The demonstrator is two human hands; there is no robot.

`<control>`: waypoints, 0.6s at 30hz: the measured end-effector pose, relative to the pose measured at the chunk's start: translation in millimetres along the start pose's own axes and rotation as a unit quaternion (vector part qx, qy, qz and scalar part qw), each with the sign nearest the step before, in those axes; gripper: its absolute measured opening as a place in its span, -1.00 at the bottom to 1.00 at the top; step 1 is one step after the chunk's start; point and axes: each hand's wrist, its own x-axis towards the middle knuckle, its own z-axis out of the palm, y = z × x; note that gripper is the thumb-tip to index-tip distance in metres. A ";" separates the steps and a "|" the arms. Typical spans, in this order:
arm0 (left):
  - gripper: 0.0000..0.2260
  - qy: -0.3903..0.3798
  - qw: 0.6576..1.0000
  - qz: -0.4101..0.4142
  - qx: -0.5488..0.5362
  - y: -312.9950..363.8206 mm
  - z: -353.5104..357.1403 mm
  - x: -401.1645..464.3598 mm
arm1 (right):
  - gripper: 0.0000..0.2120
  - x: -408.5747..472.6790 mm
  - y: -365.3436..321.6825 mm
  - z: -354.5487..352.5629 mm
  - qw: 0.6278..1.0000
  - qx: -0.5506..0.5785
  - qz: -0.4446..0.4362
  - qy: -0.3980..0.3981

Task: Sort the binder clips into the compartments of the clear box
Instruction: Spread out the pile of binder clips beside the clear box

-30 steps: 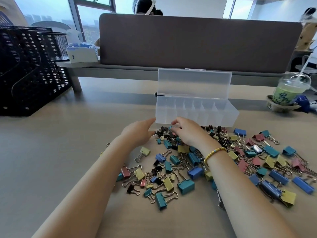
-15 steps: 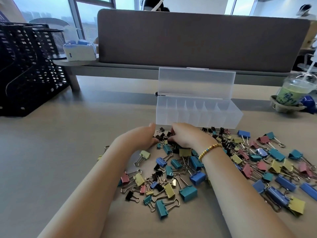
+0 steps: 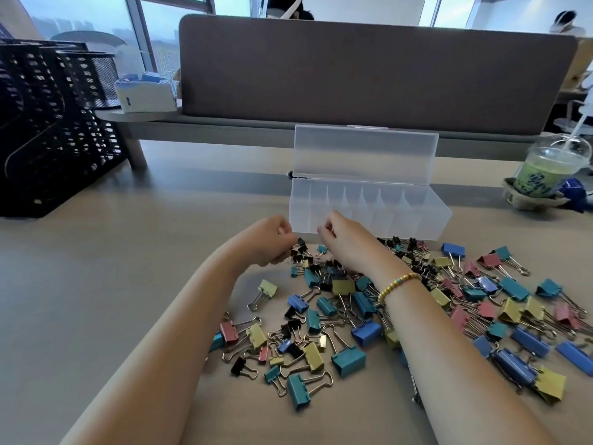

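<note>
The clear box (image 3: 426,216) stands open at the middle of the desk, lid upright, its row of compartments showing nothing inside. A heap of binder clips (image 3: 359,303) in blue, teal, yellow, pink and black spreads in front of it and to the right. My left hand (image 3: 268,242) hovers at the box's front left corner, fingers curled round small black clips (image 3: 300,248). My right hand (image 3: 348,245), with a beaded bracelet on the wrist, is raised just in front of the box wall with fingertips pinched together. What lies between them is hidden.
Black mesh organisers (image 3: 48,123) stand at the far left, with a white tissue box (image 3: 146,93) on a shelf beside them. A brown partition (image 3: 369,69) closes off the back. An iced green drink (image 3: 542,175) sits in a cup carrier at the far right.
Both hands have lifted out of the pile of small black clips and moved up towards the front wall of the box. The left hand's fingers have curled in.
</note>
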 end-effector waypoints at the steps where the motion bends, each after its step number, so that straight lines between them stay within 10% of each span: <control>1: -0.93 0.001 0.998 -0.008 -0.069 0.5 -1.5 -0.3 | -0.77 -0.9 0.9 -2.6 0.997 0.075 0.019 -0.001; 3: -0.86 -0.008 0.976 -0.011 -0.215 -0.2 -4.3 -1.0 | -0.78 -2.4 4.3 -6.7 0.943 0.324 0.071 -0.026; 7: -0.81 0.004 0.869 -0.044 -0.492 -0.3 -4.9 -0.6 | -0.77 -1.7 14.0 -12.4 0.621 0.773 0.130 -0.028; 9: -0.78 0.016 0.810 -0.062 -0.583 0.5 -2.8 0.0 | -0.75 -0.7 14.4 -12.6 0.527 0.838 0.143 -0.018; 13: -0.74 0.055 0.742 -0.088 -0.663 -0.7 4.8 0.5 | -0.73 -1.0 9.4 -8.6 0.500 0.850 0.165 0.008; 18: -0.74 0.068 0.749 -0.106 -0.651 0.3 12.9 6.4 | -0.76 2.8 1.9 -7.6 0.488 0.842 0.225 0.047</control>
